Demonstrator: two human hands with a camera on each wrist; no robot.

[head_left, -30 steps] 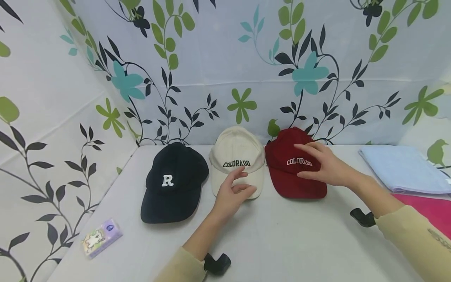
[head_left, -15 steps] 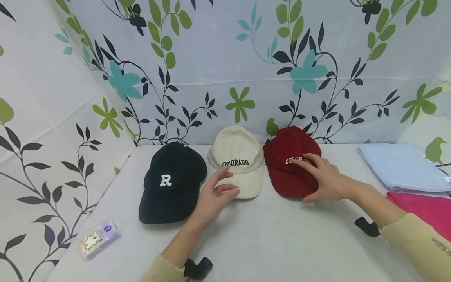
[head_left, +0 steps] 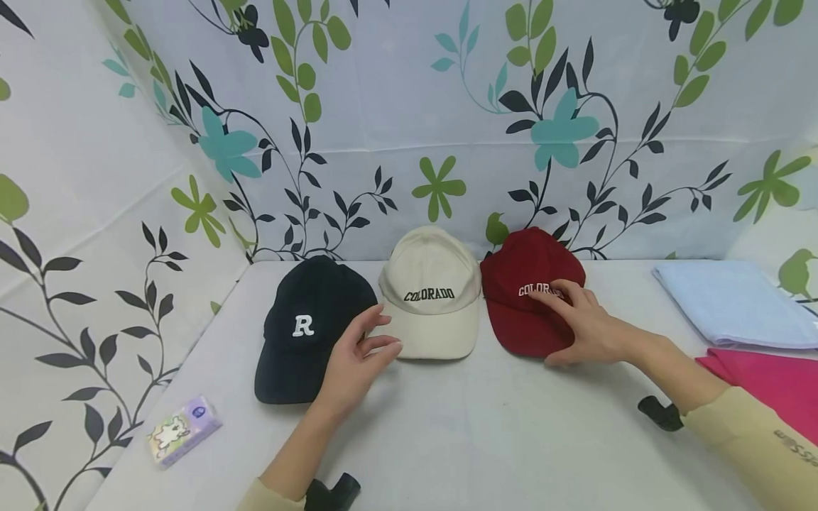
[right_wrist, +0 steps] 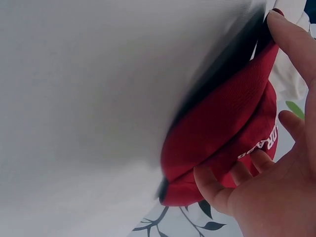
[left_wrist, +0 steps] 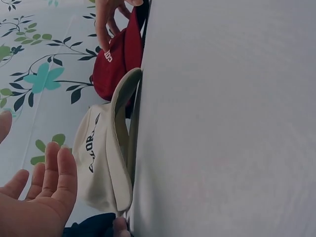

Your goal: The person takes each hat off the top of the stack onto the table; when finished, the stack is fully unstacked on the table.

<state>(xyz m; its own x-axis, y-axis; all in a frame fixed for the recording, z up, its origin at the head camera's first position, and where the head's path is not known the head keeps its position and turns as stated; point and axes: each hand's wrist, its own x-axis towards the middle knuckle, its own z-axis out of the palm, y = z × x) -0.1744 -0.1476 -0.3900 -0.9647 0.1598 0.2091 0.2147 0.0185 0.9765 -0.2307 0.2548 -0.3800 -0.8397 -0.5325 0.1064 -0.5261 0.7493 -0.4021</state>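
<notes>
Three baseball caps stand side by side along the back of the table. My right hand is at the red cap, fingers over the lettered crown and thumb at the brim's front edge. In the right wrist view its fingers curl against the red cap. My left hand holds nothing, its fingers loosely bent, and overlaps the right edge of the black cap. The cream cap, lettered COLORADO, sits between the other two. From the left wrist, the cream cap appears beyond the fingers.
A purple tissue pack lies on the white table at front left. At the right are a folded light blue cloth and a pink cloth. A patterned curtain hangs right behind the caps.
My left hand has moved left, from in front of the cream cap to the black cap's edge. My right hand has come lower on the red cap, its thumb now at the brim.
</notes>
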